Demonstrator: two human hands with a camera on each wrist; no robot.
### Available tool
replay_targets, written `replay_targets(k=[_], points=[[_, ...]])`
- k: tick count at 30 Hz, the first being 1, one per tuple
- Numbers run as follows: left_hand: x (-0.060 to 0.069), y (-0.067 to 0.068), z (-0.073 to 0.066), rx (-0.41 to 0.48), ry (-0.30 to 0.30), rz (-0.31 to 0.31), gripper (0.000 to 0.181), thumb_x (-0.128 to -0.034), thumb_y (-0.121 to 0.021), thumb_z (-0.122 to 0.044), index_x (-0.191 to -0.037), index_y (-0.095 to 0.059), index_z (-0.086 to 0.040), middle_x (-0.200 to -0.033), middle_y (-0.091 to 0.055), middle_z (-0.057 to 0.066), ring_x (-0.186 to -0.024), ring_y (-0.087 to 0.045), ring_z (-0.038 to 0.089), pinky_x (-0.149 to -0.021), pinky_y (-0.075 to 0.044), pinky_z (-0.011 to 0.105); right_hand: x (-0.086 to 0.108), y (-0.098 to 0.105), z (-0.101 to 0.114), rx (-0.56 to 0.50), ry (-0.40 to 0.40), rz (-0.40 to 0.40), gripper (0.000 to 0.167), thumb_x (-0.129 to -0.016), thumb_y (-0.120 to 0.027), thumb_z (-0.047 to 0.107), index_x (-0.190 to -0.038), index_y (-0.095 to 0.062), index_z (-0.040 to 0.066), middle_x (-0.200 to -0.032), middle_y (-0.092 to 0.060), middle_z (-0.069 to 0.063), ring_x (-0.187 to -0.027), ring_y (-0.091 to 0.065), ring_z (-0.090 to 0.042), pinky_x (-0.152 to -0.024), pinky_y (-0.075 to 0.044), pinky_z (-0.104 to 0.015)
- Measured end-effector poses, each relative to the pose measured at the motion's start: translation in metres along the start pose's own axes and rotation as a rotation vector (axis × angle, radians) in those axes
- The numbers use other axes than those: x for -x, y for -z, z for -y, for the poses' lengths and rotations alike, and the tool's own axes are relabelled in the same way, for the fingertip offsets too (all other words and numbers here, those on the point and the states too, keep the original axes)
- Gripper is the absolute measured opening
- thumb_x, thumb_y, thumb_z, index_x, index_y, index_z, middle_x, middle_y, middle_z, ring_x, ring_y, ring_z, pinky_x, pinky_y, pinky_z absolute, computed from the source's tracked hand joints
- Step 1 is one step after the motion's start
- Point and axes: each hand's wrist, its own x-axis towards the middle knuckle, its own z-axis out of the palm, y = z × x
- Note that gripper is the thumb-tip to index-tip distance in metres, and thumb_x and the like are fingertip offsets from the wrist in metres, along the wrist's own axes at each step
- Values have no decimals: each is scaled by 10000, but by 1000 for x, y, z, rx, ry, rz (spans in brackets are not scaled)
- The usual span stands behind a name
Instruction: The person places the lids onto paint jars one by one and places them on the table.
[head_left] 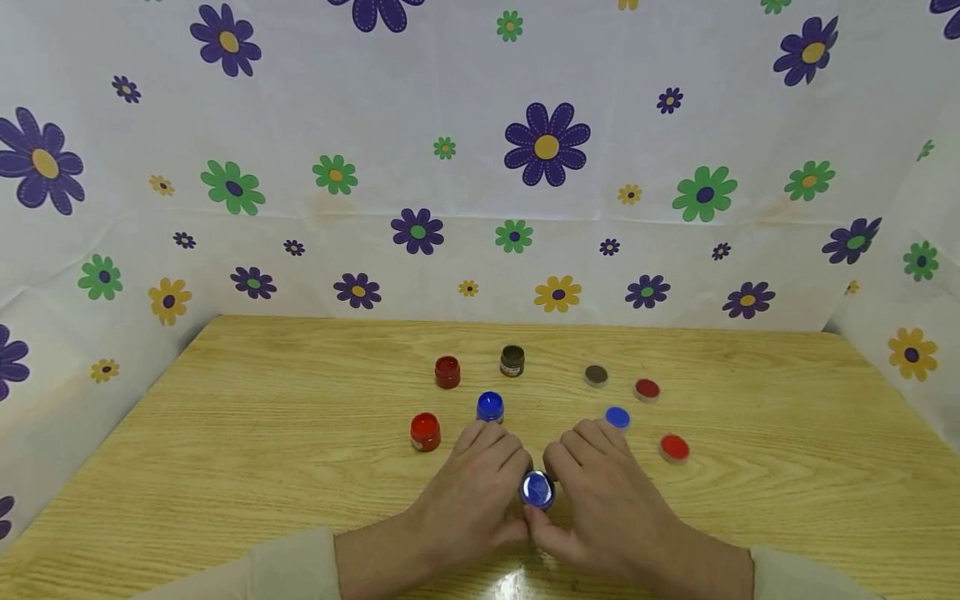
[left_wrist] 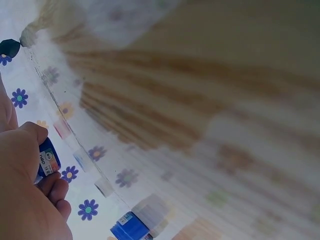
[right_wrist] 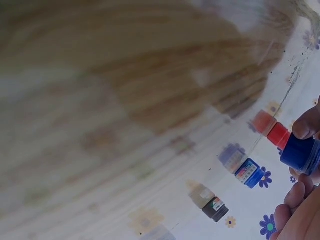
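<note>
Near the front of the table, a small dark blue paint jar (head_left: 537, 490) with a shiny round top stands between my two hands. My left hand (head_left: 480, 487) grips it from the left, thumb and curled fingers around its side, with its printed label showing in the left wrist view. On the other side my right hand (head_left: 611, 496) pinches the same jar, the thumb on the near side. Just beyond the left knuckles is an uncapped jar of blue paint (head_left: 491, 407). Past the right knuckles lies a blue lid (head_left: 617, 417).
Further uncapped paint jars stand left of centre: a bright red jar (head_left: 425, 432), a dark red jar (head_left: 447, 372) and a dark brown jar (head_left: 512, 361). To the right lie a red lid (head_left: 674, 448), a dark red lid (head_left: 647, 389) and a grey-brown lid (head_left: 596, 375). Flowered cloth (head_left: 480, 192) surrounds the table.
</note>
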Motion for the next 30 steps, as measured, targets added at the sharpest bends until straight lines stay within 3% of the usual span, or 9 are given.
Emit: replay_targets(k=[20, 27, 30], points=[[0, -1, -1, 7, -60, 2, 342, -744, -787, -435, -843, -603, -165, -867, -585, -78, -908, -492, 117, -961, -388, 302, -1, 0, -2, 18, 21, 17, 451, -804, -708, 531, -611, -445, 220, -650, -329, 123, -748, -350, -106, -779, -326, -296], [0, 1, -1, 16, -18, 49, 394, -738, -799, -473, -883, -612, -158, -898, -591, -80, -943, -501, 120, -984, -382, 314, 0, 1, -1, 14, -6, 26, 518, -837, -647, 634, -620, -409, 228, -640, -324, 133, -727, -333, -98, -767, -328, -292], [0, 1, 0, 21, 1, 39, 429, -721, -817, -489, -887, -610, -152, -905, -596, -77, -949, -508, 124, -993, -383, 322, 0, 1, 0, 4, -20, 17, 493, -825, -651, 633, -666, -431, 222, -684, -353, 131, -745, -345, -96, -779, -340, -294]])
